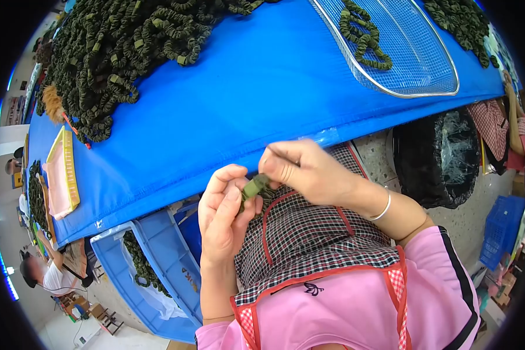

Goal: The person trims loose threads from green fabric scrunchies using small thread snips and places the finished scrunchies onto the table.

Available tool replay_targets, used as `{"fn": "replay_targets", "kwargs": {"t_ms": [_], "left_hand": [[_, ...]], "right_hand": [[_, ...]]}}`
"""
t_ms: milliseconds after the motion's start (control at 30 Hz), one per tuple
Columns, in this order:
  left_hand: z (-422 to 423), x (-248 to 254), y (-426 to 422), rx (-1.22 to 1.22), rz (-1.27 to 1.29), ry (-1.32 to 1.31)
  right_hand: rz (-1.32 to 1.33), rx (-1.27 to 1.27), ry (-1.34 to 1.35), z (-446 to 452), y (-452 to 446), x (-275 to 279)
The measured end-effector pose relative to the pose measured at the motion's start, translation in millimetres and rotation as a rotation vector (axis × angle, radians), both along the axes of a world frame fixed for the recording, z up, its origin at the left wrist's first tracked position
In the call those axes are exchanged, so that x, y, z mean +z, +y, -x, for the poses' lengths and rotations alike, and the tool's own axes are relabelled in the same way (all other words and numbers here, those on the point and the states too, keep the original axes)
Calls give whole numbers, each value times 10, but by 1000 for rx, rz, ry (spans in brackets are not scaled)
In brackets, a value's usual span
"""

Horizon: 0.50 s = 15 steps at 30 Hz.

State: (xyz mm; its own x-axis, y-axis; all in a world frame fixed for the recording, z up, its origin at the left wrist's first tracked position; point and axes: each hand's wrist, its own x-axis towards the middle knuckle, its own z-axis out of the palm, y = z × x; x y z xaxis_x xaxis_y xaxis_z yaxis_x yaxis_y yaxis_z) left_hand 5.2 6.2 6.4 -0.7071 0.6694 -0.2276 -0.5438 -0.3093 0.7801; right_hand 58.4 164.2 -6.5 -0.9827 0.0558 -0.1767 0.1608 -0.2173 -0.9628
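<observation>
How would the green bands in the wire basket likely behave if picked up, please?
The green bands look floppy, given their bunched, irregular loops. They're probably light, appearing to be gathered fabric. Lying close together in the wire basket, they might lift together.

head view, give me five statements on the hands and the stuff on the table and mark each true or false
1. The left hand holds a green gathered band. True.
2. The wire basket is empty. False: dark green bands lie in it.
3. A pale bangle circles the right wrist. True.
4. The table cover is red. False: it is blue.
5. The yellow-edged tray lies left of the wire basket in the picture. True.
</observation>
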Motion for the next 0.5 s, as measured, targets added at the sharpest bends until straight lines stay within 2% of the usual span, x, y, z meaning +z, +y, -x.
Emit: {"fn": "replay_targets", "kwargs": {"t_ms": [133,233,300,500], "left_hand": [[38,100,-13,-65,138,3],[26,66,-37,-123,405,295],[36,39,-53,-123,364,290],[9,42,-17,-66,312,205]], "right_hand": [[86,-19,-22,-21,28,74],[39,18,36,-49,31,63],[-59,32,81,-70,39,74],[-65,3,99,-57,27,33]]}}
